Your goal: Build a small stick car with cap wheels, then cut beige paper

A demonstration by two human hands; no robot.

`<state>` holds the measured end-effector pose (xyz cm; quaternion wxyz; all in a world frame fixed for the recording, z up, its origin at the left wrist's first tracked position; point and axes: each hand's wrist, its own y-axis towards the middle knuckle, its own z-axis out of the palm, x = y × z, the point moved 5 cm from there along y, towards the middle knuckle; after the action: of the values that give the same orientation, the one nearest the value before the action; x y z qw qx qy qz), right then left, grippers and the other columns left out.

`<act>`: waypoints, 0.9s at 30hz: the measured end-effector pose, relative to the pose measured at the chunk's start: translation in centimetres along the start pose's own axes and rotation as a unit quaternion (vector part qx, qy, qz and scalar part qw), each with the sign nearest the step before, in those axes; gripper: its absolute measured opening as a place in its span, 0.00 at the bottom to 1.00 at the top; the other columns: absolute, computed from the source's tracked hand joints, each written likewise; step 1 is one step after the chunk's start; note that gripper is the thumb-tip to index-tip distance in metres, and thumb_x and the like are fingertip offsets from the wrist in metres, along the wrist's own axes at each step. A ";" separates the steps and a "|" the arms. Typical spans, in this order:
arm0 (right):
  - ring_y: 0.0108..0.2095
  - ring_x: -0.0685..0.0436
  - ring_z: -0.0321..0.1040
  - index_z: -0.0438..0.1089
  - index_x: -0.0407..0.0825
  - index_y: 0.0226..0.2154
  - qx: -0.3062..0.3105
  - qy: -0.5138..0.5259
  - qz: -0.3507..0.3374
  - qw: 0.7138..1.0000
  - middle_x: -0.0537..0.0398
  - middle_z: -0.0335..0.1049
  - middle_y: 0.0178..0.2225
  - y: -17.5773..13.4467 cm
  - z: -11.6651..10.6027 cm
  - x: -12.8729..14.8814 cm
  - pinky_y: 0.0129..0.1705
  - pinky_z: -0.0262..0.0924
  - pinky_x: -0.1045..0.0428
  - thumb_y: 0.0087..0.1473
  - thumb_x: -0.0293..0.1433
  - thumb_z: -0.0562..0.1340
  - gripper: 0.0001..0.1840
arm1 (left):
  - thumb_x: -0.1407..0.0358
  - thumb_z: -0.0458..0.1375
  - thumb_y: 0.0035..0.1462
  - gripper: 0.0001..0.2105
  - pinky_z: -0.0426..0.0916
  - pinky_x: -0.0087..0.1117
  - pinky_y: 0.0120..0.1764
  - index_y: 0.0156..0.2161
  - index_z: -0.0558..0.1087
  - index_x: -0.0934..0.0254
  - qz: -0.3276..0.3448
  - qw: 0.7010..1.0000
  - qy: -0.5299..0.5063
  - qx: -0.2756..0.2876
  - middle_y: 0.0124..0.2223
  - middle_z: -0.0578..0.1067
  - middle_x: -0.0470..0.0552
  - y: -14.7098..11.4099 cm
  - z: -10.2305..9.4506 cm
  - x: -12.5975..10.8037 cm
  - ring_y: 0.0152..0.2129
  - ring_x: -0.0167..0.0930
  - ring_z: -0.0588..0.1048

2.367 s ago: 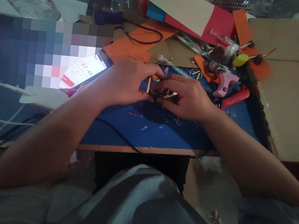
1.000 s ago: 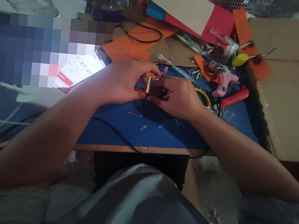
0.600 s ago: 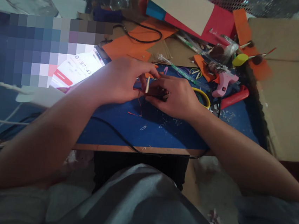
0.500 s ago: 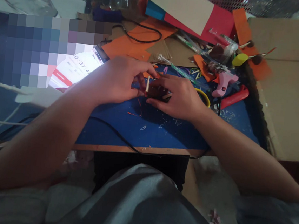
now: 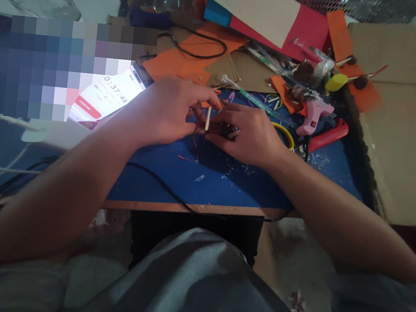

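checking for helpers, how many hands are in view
2: the left hand, mostly left of the pale stick, and the right hand, mostly right of it. The pixelated patch could hide more.

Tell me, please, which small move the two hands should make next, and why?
I think the left hand should gently steady the pale, thin, wood-like stick: it looks nearly upright between both hands, beside a small, dark brown object held by the right hand. Fingers hide much of it, so I cannot tell whether the two touch.
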<state>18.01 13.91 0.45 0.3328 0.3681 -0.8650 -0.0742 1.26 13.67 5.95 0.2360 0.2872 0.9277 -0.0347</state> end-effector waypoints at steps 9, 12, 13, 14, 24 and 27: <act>0.43 0.35 0.76 0.80 0.51 0.45 0.008 0.001 0.002 1.000 0.47 0.79 0.45 0.3 0.2 0.1 0.47 0.67 0.42 0.63 0.39 0.66 0.13 | 0.74 0.62 0.55 0.22 0.75 0.30 0.45 0.54 0.81 0.56 0.018 0.999 -0.014 -0.022 0.45 0.85 0.45 0.1 0.3 0.5 0.41 0.32 0.84; 0.44 0.34 0.75 0.79 0.50 0.46 0.015 0.001 -0.004 1.000 0.46 0.79 0.45 0.1 0.0 0.2 0.47 0.67 0.41 0.62 0.40 0.68 0.14 | 0.71 0.63 0.56 0.21 0.76 0.33 0.48 0.54 0.80 0.53 -0.002 1.000 -0.014 -0.012 0.46 0.85 0.45 0.1 0.4 0.9 0.44 0.35 0.84; 0.44 0.34 0.75 0.79 0.50 0.46 0.018 0.001 -0.004 1.000 0.45 0.78 0.45 0.0 0.0 0.2 0.48 0.67 0.41 0.61 0.41 0.68 0.14 | 0.71 0.63 0.57 0.20 0.76 0.33 0.49 0.55 0.80 0.53 -0.008 1.000 -0.019 -0.009 0.47 0.85 0.46 0.1 0.4 1.1 0.44 0.35 0.84; 0.43 0.33 0.75 0.79 0.51 0.46 0.020 0.000 -0.001 1.000 0.45 0.78 0.45 0.0 -0.1 0.2 0.48 0.67 0.41 0.61 0.41 0.69 0.14 | 0.70 0.62 0.58 0.20 0.76 0.34 0.50 0.55 0.80 0.53 -0.012 1.000 -0.026 -0.007 0.47 0.85 0.46 0.1 0.5 1.2 0.45 0.35 0.84; 0.39 0.38 0.74 0.78 0.49 0.41 -0.003 0.011 0.003 1.000 0.47 0.78 0.40 0.1 0.1 0.3 0.44 0.66 0.44 0.63 0.37 0.67 0.09 | 0.71 0.63 0.58 0.19 0.74 0.31 0.45 0.53 0.80 0.55 0.006 0.998 -0.056 -0.021 0.43 0.85 0.43 0.1 0.8 0.8 0.42 0.32 0.84; 0.39 0.38 0.74 0.78 0.49 0.41 -0.004 0.006 0.008 1.000 0.47 0.78 0.40 0.2 0.2 0.3 0.44 0.65 0.44 0.62 0.37 0.67 0.09 | 0.72 0.62 0.57 0.19 0.74 0.30 0.46 0.53 0.80 0.54 -0.006 0.998 -0.058 -0.018 0.43 0.85 0.42 0.1 0.8 0.9 0.43 0.32 0.84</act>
<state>17.59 13.77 0.49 0.3402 0.3603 -0.8655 -0.0727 0.98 14.08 4.82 0.2947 0.2748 0.9145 -0.0356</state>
